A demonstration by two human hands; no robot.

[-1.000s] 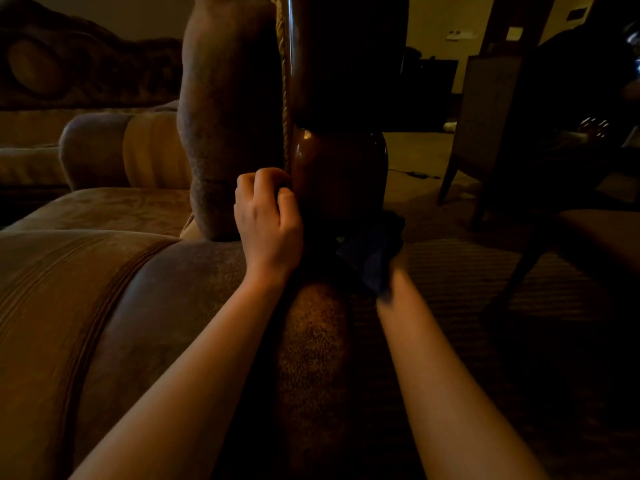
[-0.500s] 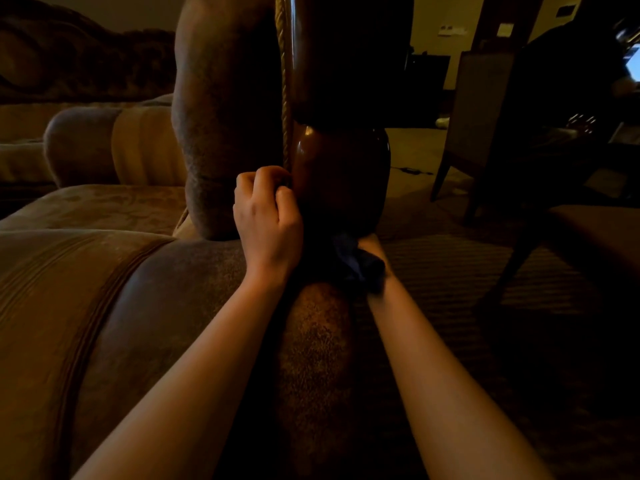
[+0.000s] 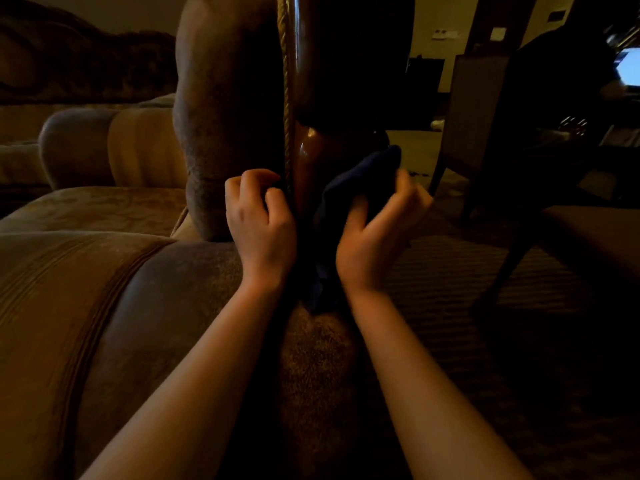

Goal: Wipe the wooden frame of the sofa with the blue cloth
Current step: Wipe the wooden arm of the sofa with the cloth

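The sofa's glossy dark wooden frame [image 3: 308, 168] rises as a rounded post in the middle of the view, beside a rope-trimmed cushion edge. My left hand [image 3: 259, 223] curls its fingers into the seam between the upholstery and the wood. The dark blue cloth [image 3: 353, 188] drapes over the right side of the post and hangs down between my wrists. My right hand [image 3: 377, 237] holds the cloth from below, palm turned up, fingers blurred.
The brown sofa seat and arm [image 3: 104, 271] fill the left. A striped rug [image 3: 485, 289] covers the floor on the right. A wooden chair [image 3: 478, 126] and a dark table leg [image 3: 519, 258] stand at the right. A second sofa [image 3: 69, 64] lies at the far left.
My right hand has come up from low behind the post into full view, lifting the cloth higher on the wood's right side. The left hand has stayed at the seam.
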